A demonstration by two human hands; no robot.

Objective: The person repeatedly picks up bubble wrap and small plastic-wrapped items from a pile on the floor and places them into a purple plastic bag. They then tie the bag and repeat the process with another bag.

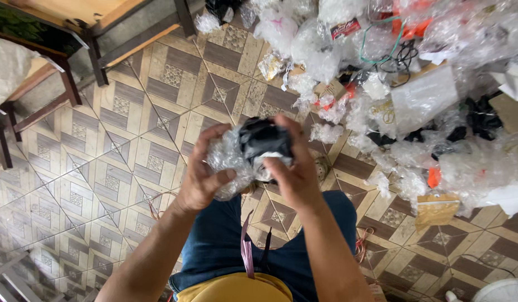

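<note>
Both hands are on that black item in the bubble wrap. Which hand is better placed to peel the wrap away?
Probably the left hand: its fingers already lie on the loose bubble wrap, while the right hand grips the black item and can steady it.

Floor [102, 168]: ceramic tiles, beige and brown geometric pattern, laid diagonally. Upper left: wooden furniture [96, 17], dark legs, light panels, standing on tiles. Lower right corner: edge of white round object [502, 291]. Even daylight, soft shadows. No walls or windows in view.
</note>
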